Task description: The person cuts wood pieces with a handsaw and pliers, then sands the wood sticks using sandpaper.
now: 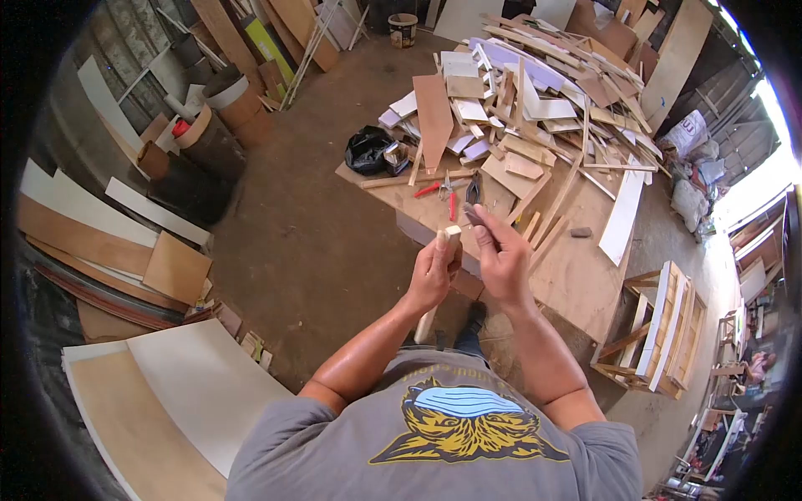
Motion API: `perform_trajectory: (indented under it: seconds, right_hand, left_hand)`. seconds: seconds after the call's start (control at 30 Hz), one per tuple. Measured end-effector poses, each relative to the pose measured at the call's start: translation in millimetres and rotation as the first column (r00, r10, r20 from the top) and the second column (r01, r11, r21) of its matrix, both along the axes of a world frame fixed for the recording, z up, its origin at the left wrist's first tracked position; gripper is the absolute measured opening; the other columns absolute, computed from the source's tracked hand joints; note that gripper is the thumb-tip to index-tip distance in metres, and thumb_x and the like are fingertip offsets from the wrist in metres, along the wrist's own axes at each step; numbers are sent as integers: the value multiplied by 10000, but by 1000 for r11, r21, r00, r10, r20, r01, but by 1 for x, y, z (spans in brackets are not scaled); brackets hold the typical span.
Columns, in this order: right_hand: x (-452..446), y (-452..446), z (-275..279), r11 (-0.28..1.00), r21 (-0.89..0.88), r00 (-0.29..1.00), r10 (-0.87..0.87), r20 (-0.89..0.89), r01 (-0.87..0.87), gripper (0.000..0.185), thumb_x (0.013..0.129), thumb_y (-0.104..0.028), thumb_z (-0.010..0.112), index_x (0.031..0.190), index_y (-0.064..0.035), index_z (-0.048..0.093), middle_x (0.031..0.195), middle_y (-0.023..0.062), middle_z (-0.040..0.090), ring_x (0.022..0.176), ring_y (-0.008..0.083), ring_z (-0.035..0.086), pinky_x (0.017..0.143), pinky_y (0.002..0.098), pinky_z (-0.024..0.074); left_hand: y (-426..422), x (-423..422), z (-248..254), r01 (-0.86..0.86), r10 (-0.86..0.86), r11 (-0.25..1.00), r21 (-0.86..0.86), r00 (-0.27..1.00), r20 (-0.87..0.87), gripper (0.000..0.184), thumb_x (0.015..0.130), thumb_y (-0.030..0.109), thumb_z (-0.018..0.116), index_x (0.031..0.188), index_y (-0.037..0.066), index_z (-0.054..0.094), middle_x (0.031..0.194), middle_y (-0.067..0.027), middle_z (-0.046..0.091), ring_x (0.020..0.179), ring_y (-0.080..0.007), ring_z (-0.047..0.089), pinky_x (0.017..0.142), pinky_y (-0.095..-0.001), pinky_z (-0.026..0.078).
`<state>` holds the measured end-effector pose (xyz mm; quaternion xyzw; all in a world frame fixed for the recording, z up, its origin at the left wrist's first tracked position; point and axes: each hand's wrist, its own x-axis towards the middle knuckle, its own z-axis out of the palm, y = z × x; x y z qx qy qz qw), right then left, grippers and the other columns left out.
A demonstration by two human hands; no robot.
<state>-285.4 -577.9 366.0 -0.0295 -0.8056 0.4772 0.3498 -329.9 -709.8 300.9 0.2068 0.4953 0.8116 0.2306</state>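
My left hand (432, 273) is closed round a pale wooden stick (426, 324), whose squared upper end sticks out above the thumb. Between the thumb and fingers of my right hand (505, 260) is a small dark flat piece (473, 215) that looks like folded sandpaper. It is held close to the stick's upper end; I cannot tell if they touch. Just beyond my hands, red-handled pliers (444, 189) and a dark-handled tool (474, 190) lie on the plywood table. Another small dark piece (581, 232) rests to the right.
A large heap of wood offcuts (535, 108) covers the far part of the plywood table (576, 284). A black plastic bag (368, 150) and a can (396, 155) sit at its left corner. A wooden frame (660, 330) stands right; boards (192, 376) lean at left.
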Motion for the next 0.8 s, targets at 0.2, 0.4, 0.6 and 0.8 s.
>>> perform_trajectory:
  seconds: [0.2,0.4,0.6,0.8]
  right_hand:
    - [28,-4,8,985,172,999,-7,49,-1,284,988,-37,671,1267,-3,711,1153,201,758,1071,316,753,908,355,578]
    - [34,-5,23,962,-252,981,139,135,-102,329,998,-133,731,1281,18,656,1027,62,708,953,112,641,784,276,525]
    - [29,13,-10,932,-363,991,45,126,4,158,1023,-131,708,1129,-19,673,918,-25,666,817,50,590,714,233,499]
    - [42,86,-24,648,-721,930,-368,-14,246,159,1018,-221,702,1116,-95,705,848,-30,634,638,37,519,513,191,367]
  left_hand:
    - [0,3,-7,100,-100,994,46,995,-1,491,1157,475,344,909,84,508,746,34,453,642,-60,373,571,-243,328]
    - [-1,-5,-12,28,-72,984,-177,966,-249,518,1169,422,317,980,26,592,702,-20,469,639,-132,449,602,-311,416]
    - [-13,-2,22,-118,-186,832,-542,861,-473,405,1091,437,524,1127,60,667,767,-142,662,706,-336,650,676,-441,507]
    - [-44,-16,9,-530,-126,634,-563,648,-751,350,997,476,666,1002,128,705,821,-91,722,782,-324,678,705,-469,489]
